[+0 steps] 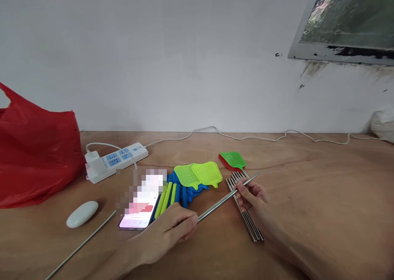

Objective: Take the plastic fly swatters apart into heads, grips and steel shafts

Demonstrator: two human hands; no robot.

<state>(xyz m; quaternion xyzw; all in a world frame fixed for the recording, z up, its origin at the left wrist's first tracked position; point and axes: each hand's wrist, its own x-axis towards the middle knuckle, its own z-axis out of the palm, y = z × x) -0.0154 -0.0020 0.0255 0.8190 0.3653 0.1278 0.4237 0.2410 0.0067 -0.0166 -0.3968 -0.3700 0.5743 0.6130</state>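
My left hand (172, 232) grips the lower end of a slim silver metal rod (217, 205). Near the other end, my right hand (253, 196) pinches the same rod, which slants up to the right. Several more metal rods (251, 227) lie side by side on the table, partly beneath my right hand. Beyond my left hand are yellow-green fly swatter heads (207, 174) on top of blue fly swatter heads (193, 193). Yellow-green tube handles (163, 200) and blue handles (184, 196) lie beside them. Further back, a green fly swatter head (234, 160) overlaps a red one (225, 164).
A lit phone (140, 208) lies left of the handles. A white power strip (117, 161) with a plugged-in charger stands behind it, and a white mouse-shaped object (82, 214) rests in front. A red plastic bag (37, 157) occupies the left edge. A cable (246, 138) runs along the wall.
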